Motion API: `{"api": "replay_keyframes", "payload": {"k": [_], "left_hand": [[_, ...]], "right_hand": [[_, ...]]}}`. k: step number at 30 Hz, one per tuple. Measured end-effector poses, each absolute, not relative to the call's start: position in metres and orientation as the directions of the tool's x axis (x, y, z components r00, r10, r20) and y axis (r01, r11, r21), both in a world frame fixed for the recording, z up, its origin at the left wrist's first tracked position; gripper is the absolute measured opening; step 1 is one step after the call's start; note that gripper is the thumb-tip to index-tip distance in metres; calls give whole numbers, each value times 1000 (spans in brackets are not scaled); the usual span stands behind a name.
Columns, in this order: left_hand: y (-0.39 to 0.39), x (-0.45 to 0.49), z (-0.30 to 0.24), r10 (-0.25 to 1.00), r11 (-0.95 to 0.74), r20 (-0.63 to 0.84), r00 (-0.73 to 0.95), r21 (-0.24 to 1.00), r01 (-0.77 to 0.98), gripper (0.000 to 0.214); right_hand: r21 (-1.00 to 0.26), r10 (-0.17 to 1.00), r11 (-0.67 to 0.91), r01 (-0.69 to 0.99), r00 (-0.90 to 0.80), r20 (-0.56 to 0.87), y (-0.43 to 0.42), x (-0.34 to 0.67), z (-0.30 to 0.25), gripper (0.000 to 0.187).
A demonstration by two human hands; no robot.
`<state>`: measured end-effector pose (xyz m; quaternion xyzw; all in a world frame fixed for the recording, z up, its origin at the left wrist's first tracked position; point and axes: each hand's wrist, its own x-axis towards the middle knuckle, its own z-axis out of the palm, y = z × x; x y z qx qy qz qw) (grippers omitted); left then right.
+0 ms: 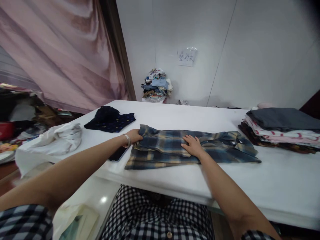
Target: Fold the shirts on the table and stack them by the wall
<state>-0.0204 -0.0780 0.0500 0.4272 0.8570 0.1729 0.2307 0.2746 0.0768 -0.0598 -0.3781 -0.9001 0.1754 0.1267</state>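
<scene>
A blue, grey and tan plaid shirt point(165, 146) lies folded lengthwise across the white table in front of me, its collar and buttons toward the right. My left hand point(134, 136) has its fingers closed on the shirt's left end. Flat on top of the shirt, near its middle, rests my right hand point(193, 145) with fingers spread. Beside my left wrist a dark phone point(118, 154) lies on the table, partly covered by the wrist.
On the right stands a stack of folded clothes point(282, 128). A dark patterned garment point(110, 119) and a white cloth point(61, 140) lie at the left. Behind the white table point(175, 115) is a clothes pile point(157, 85); a paper sign point(187, 57) hangs on the wall.
</scene>
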Motion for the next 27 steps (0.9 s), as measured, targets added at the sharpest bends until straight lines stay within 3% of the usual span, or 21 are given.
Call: {"api": "replay_keyframes", "payload": {"k": [4,9,15,18,22,25,27], "left_hand": [[-49,4,91,823,564,-335,-460,581,587,24],[10,72,103,872,483,-340,-352,713,508,27],[48,152,41,923,374,-281,-262,815,443,58],[48,148,26,941,302,-173,-292,820,486,59],[35,100,29,897,327,-61,-439,759,563,55],[17,70,27,828,480,-167,-535,704,523,60],[6,65,19,795,560,-284,-536,684,467,51]], "right_hand": [[-523,731,650,552,-642,231,78,273,-63,51],[-815,825,520,253,-395,404,88,275,-61,47],[-959,947,282,5,-162,278,108,295,-58,62],[-982,974,167,-85,-142,178,112,301,-55,61],[-974,965,199,-109,-153,214,112,299,-52,56],[-960,948,276,-39,-154,279,112,296,-52,51],[-944,943,319,78,-128,308,111,296,-53,48]]}}
